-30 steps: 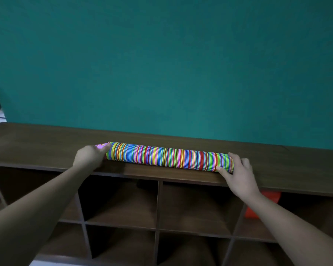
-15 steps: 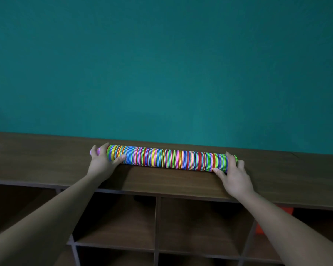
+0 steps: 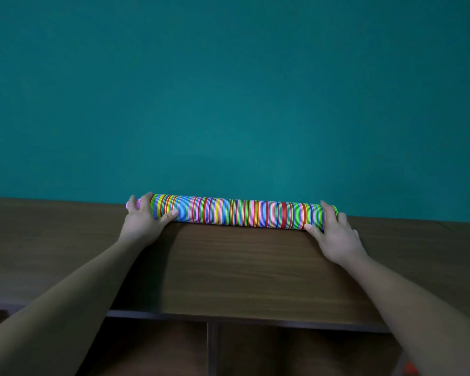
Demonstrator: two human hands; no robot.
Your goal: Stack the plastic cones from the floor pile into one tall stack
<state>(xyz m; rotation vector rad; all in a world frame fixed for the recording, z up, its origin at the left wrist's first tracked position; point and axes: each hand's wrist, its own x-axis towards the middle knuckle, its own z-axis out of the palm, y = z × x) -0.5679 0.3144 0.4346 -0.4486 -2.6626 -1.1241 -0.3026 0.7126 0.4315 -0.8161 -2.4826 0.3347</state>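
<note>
In the head view we see the striped stack of cones [image 3: 236, 213] lying on its side on the far part of the wooden shelf top [image 3: 242, 267], close to the teal wall [image 3: 228, 90]. Our left hand [image 3: 141, 222] grasps its left end and our right hand [image 3: 334, 234] grasps its right end.

Glossy, ribbed-looking plastic cone stack [image 3: 236, 211] on matt dark wood-grain shelf top [image 3: 242, 267]; seemingly matt teal wall [image 3: 228, 90].

Bare forearms, bare left hand [image 3: 143, 223], right hand [image 3: 337, 240]
</note>
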